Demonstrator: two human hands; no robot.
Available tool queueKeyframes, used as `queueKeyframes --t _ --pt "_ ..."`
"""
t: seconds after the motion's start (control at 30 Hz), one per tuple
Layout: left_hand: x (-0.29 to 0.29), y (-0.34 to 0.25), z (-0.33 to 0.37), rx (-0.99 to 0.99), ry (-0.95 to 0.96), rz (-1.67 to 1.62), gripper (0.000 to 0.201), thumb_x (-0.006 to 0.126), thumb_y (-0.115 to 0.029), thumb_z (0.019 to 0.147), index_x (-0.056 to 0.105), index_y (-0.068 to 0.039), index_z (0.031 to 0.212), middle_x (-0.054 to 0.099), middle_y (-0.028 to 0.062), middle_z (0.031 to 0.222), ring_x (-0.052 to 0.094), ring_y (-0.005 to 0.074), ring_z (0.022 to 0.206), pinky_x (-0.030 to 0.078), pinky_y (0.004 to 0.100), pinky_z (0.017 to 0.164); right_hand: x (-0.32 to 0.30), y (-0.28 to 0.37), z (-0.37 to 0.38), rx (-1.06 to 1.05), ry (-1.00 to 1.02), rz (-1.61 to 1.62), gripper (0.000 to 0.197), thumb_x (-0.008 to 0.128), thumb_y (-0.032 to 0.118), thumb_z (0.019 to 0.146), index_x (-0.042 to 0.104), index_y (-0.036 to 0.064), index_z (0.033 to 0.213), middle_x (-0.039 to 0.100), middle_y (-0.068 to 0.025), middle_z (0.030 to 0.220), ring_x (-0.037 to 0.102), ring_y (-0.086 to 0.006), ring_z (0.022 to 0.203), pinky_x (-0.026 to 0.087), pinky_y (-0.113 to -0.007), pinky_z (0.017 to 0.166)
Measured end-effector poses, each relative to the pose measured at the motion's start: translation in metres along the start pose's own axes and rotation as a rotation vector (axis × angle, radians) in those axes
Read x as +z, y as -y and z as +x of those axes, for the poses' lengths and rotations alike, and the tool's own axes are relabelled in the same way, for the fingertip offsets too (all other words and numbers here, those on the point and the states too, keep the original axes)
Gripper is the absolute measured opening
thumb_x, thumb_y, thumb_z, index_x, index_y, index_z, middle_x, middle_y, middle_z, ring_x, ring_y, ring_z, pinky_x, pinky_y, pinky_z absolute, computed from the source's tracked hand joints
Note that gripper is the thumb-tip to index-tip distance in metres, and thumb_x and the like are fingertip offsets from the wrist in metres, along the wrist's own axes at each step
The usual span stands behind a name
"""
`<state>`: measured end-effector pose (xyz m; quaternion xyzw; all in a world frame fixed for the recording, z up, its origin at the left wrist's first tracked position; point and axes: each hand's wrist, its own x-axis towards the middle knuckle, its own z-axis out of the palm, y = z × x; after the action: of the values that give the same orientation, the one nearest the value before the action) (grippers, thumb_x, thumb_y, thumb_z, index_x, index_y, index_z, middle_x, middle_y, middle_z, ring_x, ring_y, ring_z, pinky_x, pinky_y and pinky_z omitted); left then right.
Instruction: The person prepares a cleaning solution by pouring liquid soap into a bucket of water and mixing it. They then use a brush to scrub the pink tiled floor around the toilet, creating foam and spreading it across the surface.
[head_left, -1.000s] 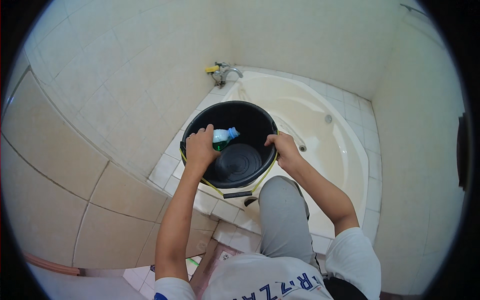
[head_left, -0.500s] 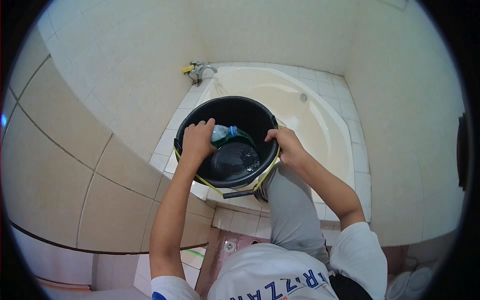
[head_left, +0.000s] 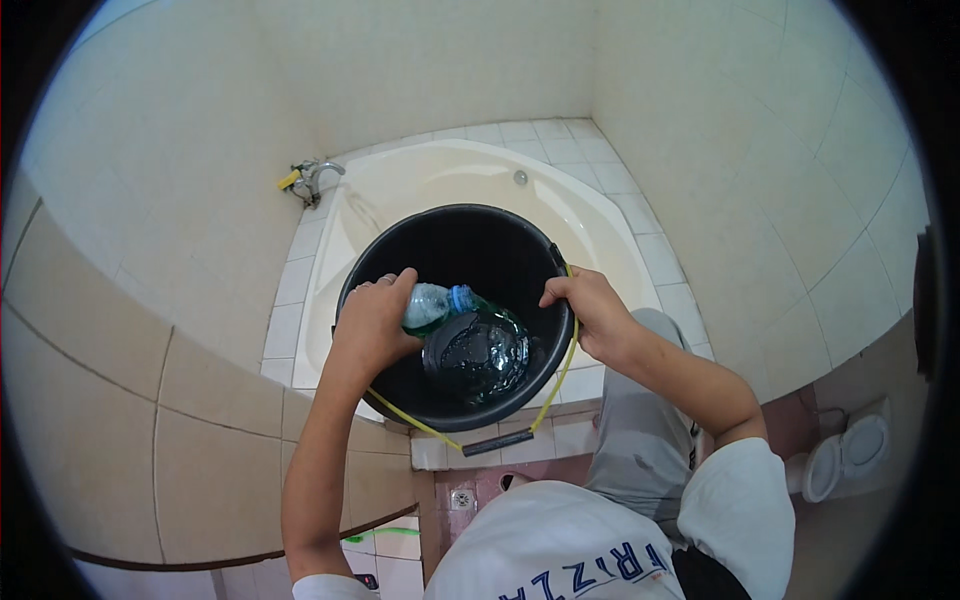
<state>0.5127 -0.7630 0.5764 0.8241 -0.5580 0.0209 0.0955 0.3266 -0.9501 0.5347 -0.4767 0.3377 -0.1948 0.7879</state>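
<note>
A clear plastic bottle [head_left: 425, 308] lies tipped inside the black bucket [head_left: 455, 238], its blue neck pointing right. My left hand [head_left: 376, 318] is wrapped round the bottle's body at the bucket's left side. Green liquid runs from the neck, and a shiny dark pool [head_left: 488, 350] covers part of the bucket's bottom. At the right rim my right hand [head_left: 596, 312] grips the bucket, thumb inside and the other fingers outside. The bucket's yellow carrying handle with its black grip [head_left: 498, 443] hangs down on the near side.
Behind the bucket is a cream corner bathtub [head_left: 430, 178] with a white tiled ledge. A metal faucet [head_left: 318, 175] with something yellow on it stands at the tub's left. A tiled partition [head_left: 80, 390] curves along the left; a toilet [head_left: 835, 462] is at the lower right.
The view has shifted right, and the bucket looks larger and closer. More liquid has spread over the bucket's bottom. Both hands keep their holds.
</note>
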Motion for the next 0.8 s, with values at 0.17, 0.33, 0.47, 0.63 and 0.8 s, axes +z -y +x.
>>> queueKeyframes --t 0.17,0.33,0.47,0.63,0.8 --pt "0.015 -0.016 0.005 0.070 -0.022 0.019 0.057 0.083 -0.012 0.055 0.051 -0.005 0.102 0.062 0.0174 0.098 0.060 0.0388 0.090 0.048 0.0459 0.081 -0.022 -0.013 -0.009 0.033 -0.054 0.075 0.011 0.057 -0.006 0.072 0.054 0.0011 0.079 0.054 -0.0054 0.070 0.056 -0.0144 0.056 0.047 -0.026 0.046" --pt "0.045 -0.024 0.016 0.080 -0.019 0.014 0.060 0.083 -0.012 0.054 0.052 -0.005 0.105 0.061 0.0162 0.099 0.060 0.0369 0.091 0.048 0.0442 0.081 -0.046 -0.030 -0.006 0.073 -0.088 0.095 0.011 0.056 -0.006 0.072 0.055 0.0010 0.080 0.055 -0.0050 0.068 0.056 -0.0135 0.052 0.048 -0.026 0.046" --pt "0.071 -0.060 0.020 0.083 -0.029 0.053 0.062 0.084 -0.011 0.054 0.053 -0.006 0.107 0.060 0.0152 0.100 0.059 0.0361 0.093 0.047 0.0439 0.083 -0.081 -0.039 -0.016 0.061 -0.135 0.126 0.010 0.056 -0.006 0.072 0.056 0.0003 0.080 0.057 -0.0056 0.068 0.058 -0.0134 0.052 0.048 -0.026 0.046" --pt "0.101 -0.119 0.030 0.089 -0.043 0.122 0.064 0.084 -0.012 0.054 0.053 -0.006 0.110 0.059 0.0142 0.101 0.058 0.0357 0.096 0.046 0.0437 0.084 -0.140 -0.037 -0.028 0.050 -0.105 0.161 0.013 0.055 -0.008 0.072 0.059 -0.0017 0.082 0.061 -0.0070 0.070 0.059 -0.0132 0.056 0.050 -0.026 0.050" --pt "0.139 -0.187 0.038 0.100 -0.046 0.094 0.063 0.083 -0.014 0.055 0.053 -0.006 0.110 0.058 0.0143 0.102 0.057 0.0359 0.097 0.046 0.0440 0.085 -0.215 -0.043 -0.051 0.029 -0.135 0.188 0.014 0.055 -0.009 0.071 0.059 -0.0017 0.082 0.061 -0.0069 0.072 0.059 -0.0129 0.060 0.051 -0.026 0.055"
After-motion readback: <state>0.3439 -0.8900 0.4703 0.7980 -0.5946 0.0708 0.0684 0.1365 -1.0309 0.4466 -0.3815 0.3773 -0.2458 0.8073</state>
